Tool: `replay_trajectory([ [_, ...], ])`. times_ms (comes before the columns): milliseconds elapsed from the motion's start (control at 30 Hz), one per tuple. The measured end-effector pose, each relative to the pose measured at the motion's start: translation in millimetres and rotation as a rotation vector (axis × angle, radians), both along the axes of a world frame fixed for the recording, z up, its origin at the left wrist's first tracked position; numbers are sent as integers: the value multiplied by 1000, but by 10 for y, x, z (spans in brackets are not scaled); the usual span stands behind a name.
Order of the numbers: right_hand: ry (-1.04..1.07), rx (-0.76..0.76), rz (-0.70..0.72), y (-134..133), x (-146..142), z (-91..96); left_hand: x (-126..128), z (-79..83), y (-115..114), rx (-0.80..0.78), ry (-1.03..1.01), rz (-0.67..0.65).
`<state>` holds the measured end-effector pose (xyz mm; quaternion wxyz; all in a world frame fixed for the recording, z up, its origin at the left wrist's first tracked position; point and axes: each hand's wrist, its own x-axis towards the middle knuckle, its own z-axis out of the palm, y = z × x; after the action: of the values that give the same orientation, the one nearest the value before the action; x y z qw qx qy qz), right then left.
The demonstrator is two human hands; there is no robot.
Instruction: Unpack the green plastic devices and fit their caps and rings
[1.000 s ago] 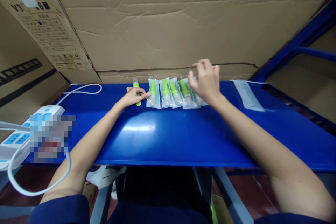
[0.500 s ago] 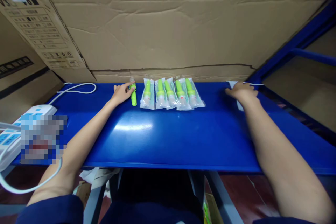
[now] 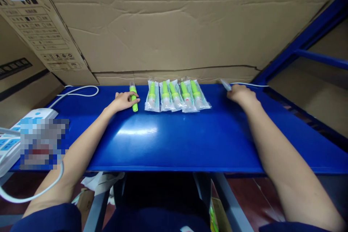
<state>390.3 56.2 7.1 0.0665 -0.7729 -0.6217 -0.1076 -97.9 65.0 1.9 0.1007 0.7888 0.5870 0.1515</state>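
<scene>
My left hand curls its thumb and fingers around a lime-green tube with a clear tip, which lies on the blue table. To the right of it, several similar green tubes in clear plastic sleeves form a row, their frosted ends toward me. Farther right, my right hand is closed on a thin whitish plastic piece. That piece sticks up past the fingers and is partly hidden and blurred, so its kind is unclear.
A white power strip with a looping cable stands on the left side of the blue table. Tall cardboard walls the back. A blue metal frame rises at the right. Another white cord runs behind my right hand.
My left hand has slid down the green tube toward me. My right hand has lifted the whitish piece from the table and moved slightly left, the piece now tilted upward.
</scene>
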Motion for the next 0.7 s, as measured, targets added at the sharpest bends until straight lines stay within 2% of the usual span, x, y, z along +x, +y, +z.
replay_trajectory([
  [67,7,-82,-39,-50,-244,43,-51,-15,27,-48,-142,-18],
  [167,-9,-154,12,-210,-661,163,-116,-26,66,-105,-362,-47],
  [333,-64,-23,95,-524,-1149,359,-121,78,31,-110,-485,-43],
  [433,-88,61,315,-595,-1304,339,-77,178,-44,-89,-519,-66],
  [567,-101,224,743,-550,-1426,131,-5,243,-109,-12,-586,-39],
  [633,-128,254,835,-509,-1445,15,24,232,-109,40,-613,-10],
  [700,-131,275,839,-476,-1443,-67,48,206,-98,100,-641,9],
])
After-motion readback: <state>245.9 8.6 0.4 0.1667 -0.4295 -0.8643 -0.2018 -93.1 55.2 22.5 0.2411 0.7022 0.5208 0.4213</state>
